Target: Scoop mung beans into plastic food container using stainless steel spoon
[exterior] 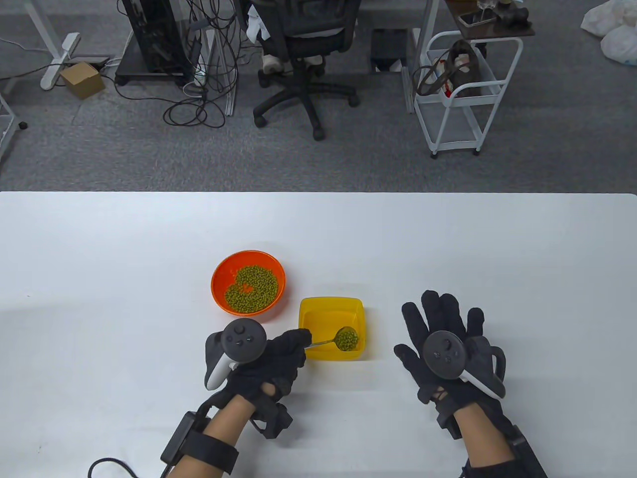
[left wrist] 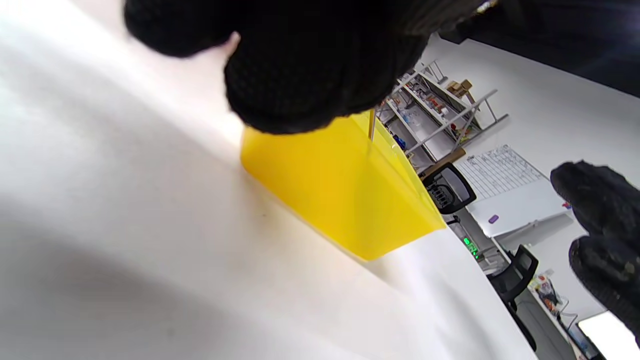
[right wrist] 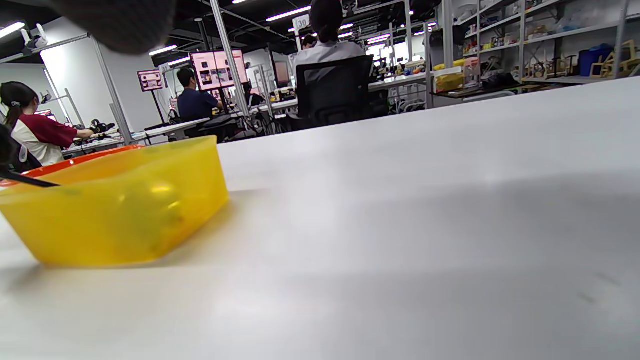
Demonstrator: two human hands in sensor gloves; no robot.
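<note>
An orange bowl point(exterior: 221, 279) holds mung beans point(exterior: 251, 290) at the table's middle. Right of it stands a yellow plastic container point(exterior: 331, 308), also in the left wrist view point(left wrist: 345, 200) and the right wrist view point(right wrist: 115, 205). My left hand point(exterior: 278, 356) grips the handle of a steel spoon point(exterior: 326, 341); its bowl, heaped with beans point(exterior: 347, 339), hangs over the container's front part. My right hand point(exterior: 443, 333) lies flat and open on the table, right of the container, holding nothing.
The white table point(exterior: 497, 249) stretches wide around the two vessels. Beyond its far edge stand an office chair point(exterior: 303, 45) and a white cart point(exterior: 458, 94) on the floor.
</note>
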